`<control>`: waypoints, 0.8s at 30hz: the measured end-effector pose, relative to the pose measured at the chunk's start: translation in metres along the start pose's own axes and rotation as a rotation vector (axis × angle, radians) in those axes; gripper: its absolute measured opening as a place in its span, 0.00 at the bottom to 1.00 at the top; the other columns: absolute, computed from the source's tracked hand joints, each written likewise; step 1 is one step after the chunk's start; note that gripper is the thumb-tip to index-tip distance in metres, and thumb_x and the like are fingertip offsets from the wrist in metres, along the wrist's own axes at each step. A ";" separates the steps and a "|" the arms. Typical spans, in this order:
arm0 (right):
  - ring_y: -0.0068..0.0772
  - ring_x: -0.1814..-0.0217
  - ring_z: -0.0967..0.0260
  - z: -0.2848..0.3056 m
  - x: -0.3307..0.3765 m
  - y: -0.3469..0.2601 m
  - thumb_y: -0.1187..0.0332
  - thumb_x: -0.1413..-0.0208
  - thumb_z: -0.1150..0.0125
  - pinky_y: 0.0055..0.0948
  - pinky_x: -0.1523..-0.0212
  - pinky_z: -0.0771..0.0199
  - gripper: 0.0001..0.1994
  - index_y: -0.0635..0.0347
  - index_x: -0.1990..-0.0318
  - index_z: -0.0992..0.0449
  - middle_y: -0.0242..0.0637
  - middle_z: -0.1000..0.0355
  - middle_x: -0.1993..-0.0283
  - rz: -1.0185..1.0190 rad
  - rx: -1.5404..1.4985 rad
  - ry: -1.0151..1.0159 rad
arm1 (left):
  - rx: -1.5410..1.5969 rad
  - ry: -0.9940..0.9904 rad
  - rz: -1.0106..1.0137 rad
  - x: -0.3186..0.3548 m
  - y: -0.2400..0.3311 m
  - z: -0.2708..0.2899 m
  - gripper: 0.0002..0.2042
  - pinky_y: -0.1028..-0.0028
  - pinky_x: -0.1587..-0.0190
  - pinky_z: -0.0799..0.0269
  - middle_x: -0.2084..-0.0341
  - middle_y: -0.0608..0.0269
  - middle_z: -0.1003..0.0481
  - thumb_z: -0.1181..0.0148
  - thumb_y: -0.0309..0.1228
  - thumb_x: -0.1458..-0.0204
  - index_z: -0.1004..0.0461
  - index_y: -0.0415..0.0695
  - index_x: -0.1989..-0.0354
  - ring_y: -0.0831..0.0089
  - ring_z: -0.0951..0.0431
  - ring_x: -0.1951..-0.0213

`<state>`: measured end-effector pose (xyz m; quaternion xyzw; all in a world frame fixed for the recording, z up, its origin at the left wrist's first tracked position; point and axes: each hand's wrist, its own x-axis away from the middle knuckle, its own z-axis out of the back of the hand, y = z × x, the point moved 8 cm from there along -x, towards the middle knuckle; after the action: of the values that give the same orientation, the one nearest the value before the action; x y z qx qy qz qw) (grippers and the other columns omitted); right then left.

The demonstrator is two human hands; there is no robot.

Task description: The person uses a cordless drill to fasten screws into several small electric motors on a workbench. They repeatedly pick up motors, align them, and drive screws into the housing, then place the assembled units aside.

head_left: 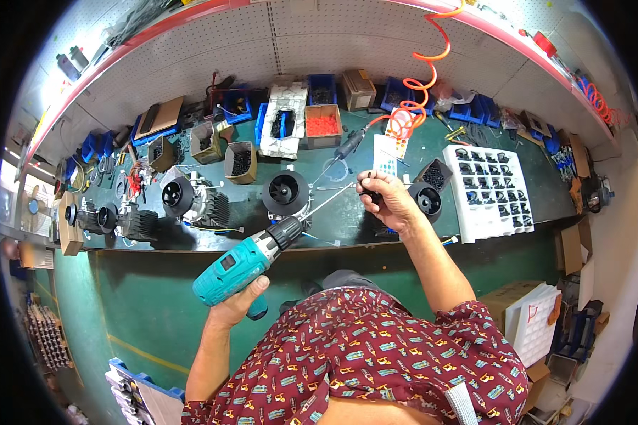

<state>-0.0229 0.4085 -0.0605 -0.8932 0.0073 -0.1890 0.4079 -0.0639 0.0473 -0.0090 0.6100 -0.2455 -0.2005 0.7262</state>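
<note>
My left hand [238, 303] is wrapped round the grip of a teal cordless drill [228, 268], which points up and to the right. Its long thin bit [330, 202] reaches to the fingertips of my right hand [391, 201]. Those fingers are pinched at the bit's tip; what small thing they hold, if any, I cannot make out. Just left of the bit, a unit with a round black fan [285, 191] stands near the bench's front edge. Another black fan [425, 201] sits partly behind my right hand and wrist.
More fan units with finned bodies [209, 209] line the left of the green bench [262, 243]. A white foam tray [461, 227] of small black parts lies right. Small cardboard boxes [241, 163] and a red-filled box [324, 142] stand behind. An orange coiled hose [420, 83] hangs overhead.
</note>
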 end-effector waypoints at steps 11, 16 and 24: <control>0.21 0.72 0.31 -0.001 -0.054 0.011 0.73 0.39 0.36 0.19 0.77 0.33 0.12 0.66 0.51 0.25 0.42 0.22 0.59 0.005 -0.142 -0.099 | -0.027 0.047 0.084 -0.042 0.022 -0.001 0.17 0.71 0.58 0.23 0.58 0.63 0.19 0.30 0.31 0.44 0.22 0.41 0.48 0.74 0.21 0.61; 0.20 0.74 0.31 -0.002 -0.058 0.001 0.74 0.39 0.36 0.17 0.79 0.33 0.10 0.69 0.53 0.23 0.41 0.22 0.63 0.005 0.002 -0.141 | 0.092 0.024 0.211 -0.058 0.024 0.010 0.18 0.70 0.60 0.18 0.59 0.59 0.20 0.30 0.30 0.44 0.24 0.39 0.46 0.72 0.19 0.65; 0.14 0.79 0.38 -0.022 -0.083 0.029 0.72 0.38 0.37 0.15 0.82 0.43 0.11 0.66 0.50 0.23 0.34 0.27 0.68 -0.125 -0.020 -0.269 | -0.404 -0.121 0.099 -0.105 0.095 0.063 0.20 0.71 0.52 0.23 0.58 0.67 0.20 0.24 0.29 0.49 0.22 0.42 0.47 0.76 0.21 0.57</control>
<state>-0.1039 0.3871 -0.0958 -0.9132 -0.1010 -0.0926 0.3837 -0.1865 0.0769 0.0816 0.4261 -0.2728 -0.2460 0.8267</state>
